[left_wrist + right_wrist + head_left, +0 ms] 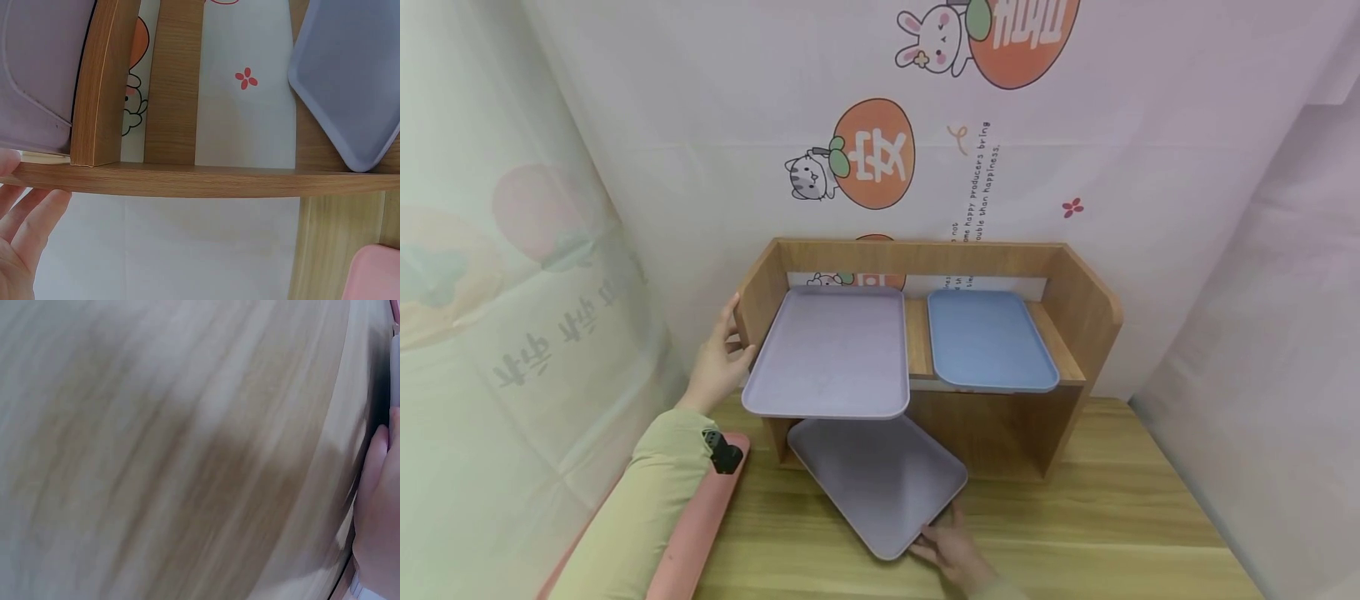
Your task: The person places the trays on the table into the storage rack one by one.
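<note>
A small wooden desk shelf (992,433) stands on the table. My left hand (718,367) grips the edge of its left side panel, with the thumb and fingers on opposite faces in the left wrist view. On the upper board lie a large light purple tray (835,354) and a smaller blue tray (992,342). A second purple tray (880,483) sits askew, its back part under the upper board and its front corner sticking out over the table. At that tray's front right edge, my right hand (955,550) holds the rim; the right wrist view shows only part of the hand.
A pink tray (700,517) lies at the left of the wood-grain table (1120,517), partly under my left sleeve. White printed cloth (700,167) hangs behind the shelf and along both sides.
</note>
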`<control>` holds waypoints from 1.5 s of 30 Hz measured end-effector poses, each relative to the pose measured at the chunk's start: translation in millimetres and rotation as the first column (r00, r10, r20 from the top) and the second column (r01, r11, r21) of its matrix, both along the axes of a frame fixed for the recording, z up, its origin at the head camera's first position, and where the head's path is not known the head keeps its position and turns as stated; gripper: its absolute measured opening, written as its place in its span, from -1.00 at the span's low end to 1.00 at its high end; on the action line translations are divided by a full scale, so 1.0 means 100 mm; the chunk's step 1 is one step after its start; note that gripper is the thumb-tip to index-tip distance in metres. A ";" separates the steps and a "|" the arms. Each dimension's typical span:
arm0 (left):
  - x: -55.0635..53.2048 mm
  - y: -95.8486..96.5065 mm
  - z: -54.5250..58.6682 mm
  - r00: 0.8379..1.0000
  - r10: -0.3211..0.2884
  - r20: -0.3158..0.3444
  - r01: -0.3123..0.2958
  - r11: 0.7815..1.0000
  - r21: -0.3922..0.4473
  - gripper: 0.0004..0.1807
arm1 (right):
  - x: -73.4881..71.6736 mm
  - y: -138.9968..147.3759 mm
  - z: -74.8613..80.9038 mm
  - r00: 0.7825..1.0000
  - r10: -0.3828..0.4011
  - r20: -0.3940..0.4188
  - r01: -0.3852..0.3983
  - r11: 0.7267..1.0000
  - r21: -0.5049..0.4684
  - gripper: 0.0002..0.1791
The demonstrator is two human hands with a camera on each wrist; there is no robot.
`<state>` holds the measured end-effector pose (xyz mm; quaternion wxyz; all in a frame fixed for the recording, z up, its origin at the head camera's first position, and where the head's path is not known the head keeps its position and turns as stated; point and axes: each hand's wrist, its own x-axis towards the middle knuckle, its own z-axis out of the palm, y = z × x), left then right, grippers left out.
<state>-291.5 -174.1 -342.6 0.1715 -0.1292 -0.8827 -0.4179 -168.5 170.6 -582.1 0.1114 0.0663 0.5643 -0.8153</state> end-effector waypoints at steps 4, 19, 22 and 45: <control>0.01 0.00 0.01 1.000 0.005 0.006 -0.005 1.000 -0.002 -0.03 | 0.01 0.06 0.01 1.000 0.017 0.004 -0.017 1.000 0.006 -0.02; 0.00 -0.01 -0.02 1.000 0.001 0.003 -0.001 1.000 0.006 -0.03 | -0.33 0.45 0.03 0.991 -0.132 -0.026 0.134 0.986 0.101 -0.08; 0.00 -0.01 -0.03 1.000 -0.001 0.002 0.001 1.000 0.009 -0.03 | -0.35 0.46 0.01 0.990 -0.142 -0.008 0.142 0.984 0.112 -0.08; 0.01 -0.01 -0.01 1.000 0.004 0.001 -0.004 1.000 0.002 -0.02 | -0.22 0.35 0.04 0.993 -0.114 0.008 0.111 0.978 0.176 -0.11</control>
